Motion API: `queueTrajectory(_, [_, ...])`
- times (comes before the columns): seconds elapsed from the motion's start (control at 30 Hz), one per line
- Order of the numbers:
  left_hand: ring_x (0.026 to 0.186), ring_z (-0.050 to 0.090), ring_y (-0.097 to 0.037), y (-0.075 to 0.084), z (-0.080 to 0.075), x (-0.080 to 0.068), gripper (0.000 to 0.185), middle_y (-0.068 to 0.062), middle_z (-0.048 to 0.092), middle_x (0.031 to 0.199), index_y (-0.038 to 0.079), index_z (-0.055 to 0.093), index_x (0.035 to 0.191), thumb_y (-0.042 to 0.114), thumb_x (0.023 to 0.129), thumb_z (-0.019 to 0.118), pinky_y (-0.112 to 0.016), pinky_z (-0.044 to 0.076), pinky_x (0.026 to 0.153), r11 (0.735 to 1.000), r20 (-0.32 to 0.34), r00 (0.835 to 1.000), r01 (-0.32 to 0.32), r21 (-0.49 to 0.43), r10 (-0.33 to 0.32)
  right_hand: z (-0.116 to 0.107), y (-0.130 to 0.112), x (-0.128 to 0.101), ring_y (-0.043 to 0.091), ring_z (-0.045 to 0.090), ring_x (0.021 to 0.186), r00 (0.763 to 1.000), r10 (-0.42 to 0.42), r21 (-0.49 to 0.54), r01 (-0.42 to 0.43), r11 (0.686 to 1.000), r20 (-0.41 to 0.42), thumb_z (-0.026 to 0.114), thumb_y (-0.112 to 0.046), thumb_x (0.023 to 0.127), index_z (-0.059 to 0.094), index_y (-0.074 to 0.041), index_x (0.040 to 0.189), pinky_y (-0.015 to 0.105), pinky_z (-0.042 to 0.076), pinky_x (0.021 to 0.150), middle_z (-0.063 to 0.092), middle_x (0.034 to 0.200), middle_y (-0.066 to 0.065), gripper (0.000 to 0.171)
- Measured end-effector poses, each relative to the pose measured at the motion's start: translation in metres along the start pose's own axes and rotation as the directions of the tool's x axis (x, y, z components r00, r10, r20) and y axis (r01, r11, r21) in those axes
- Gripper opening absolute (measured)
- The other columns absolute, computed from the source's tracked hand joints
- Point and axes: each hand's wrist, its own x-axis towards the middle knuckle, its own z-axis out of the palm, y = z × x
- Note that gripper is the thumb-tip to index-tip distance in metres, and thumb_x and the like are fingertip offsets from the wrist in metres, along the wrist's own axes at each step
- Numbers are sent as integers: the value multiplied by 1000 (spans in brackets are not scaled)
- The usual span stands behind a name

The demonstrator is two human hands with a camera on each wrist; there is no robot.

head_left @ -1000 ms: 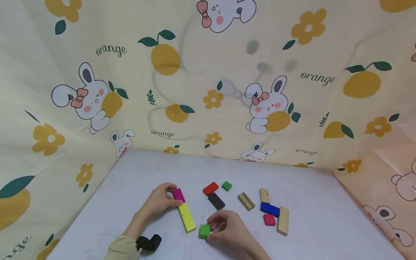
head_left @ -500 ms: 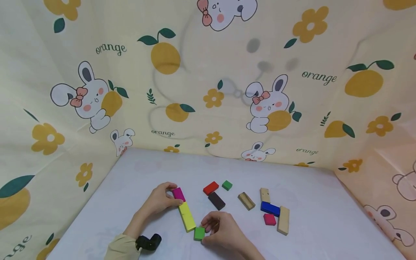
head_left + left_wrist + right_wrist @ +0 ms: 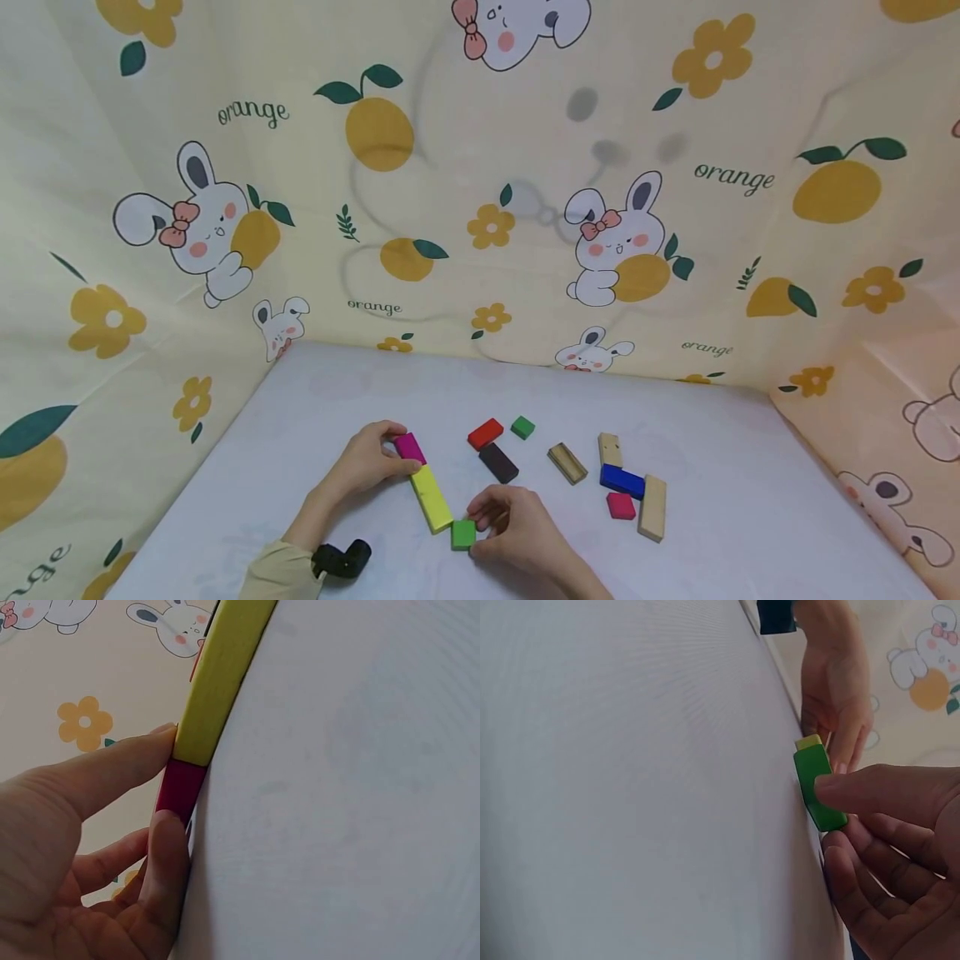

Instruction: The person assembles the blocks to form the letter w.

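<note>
Meanwhile the right hand pinches a green cube at the yellow block's near end; the left hand pinches the magenta block on the bench.

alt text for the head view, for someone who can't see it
A person's right hand pinches a green block against the near end of a yellow block, while the left hand steadies a magenta block at its far end. More blocks lie on the white table.
</note>
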Motion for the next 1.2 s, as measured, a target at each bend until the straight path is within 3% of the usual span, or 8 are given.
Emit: queueTrajectory(1.2, [80, 56, -17, -4, 2, 3, 61, -4, 60, 102, 3, 61, 123, 26, 73, 89, -30, 51, 67, 1000, 6, 1000, -19, 6, 19, 0, 2, 1, 24, 57, 83, 1000, 24, 14, -24, 1000, 20, 84, -3, 75, 69, -11, 102, 26, 49, 69, 64, 90, 2, 32])
